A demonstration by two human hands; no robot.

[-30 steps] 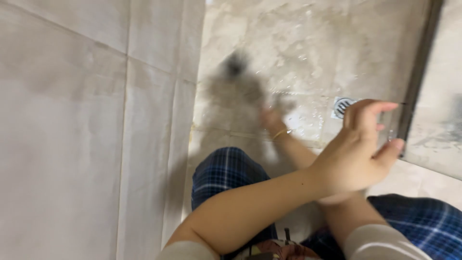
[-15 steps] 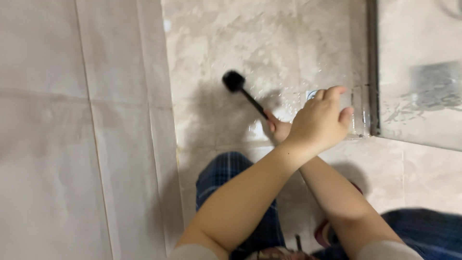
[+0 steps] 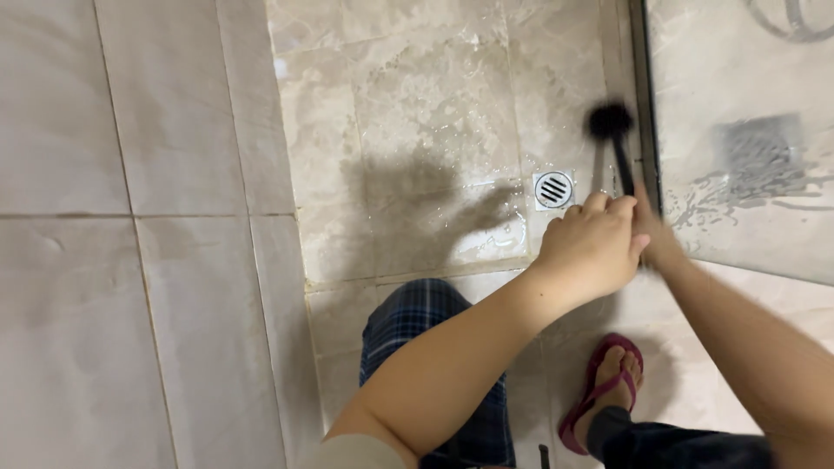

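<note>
A person bends over a wet, beige-tiled bathroom floor [image 3: 434, 113], working a black long-handled brush [image 3: 615, 139] along the base of a glass shower panel [image 3: 747, 139]. The right hand [image 3: 658, 243] is closed around the lower end of the brush handle, while the left hand [image 3: 591, 247] is curled into a loose fist just in front of it, touching or nearly touching the right; whether it also grips the handle cannot be told. The bristle head sits on the tiles right beside the dark metal frame [image 3: 645, 104] of the panel, above and to the right of the square floor drain [image 3: 553, 188]. Scrubbing here is judged to go best with short, firm strokes that keep the bristles flat in the corner where floor meets frame, and with the handle held low so it does not knock the glass. The frame and the panel itself close off the right side and leave little room to swing. The tiled wall [image 3: 130, 217] stands well apart on the left. A foot in a dark red sandal [image 3: 604, 391] is planted on the slick tiles near the hands, and a knee in blue plaid trousers [image 3: 426, 321] crowds the space below the arms.
</note>
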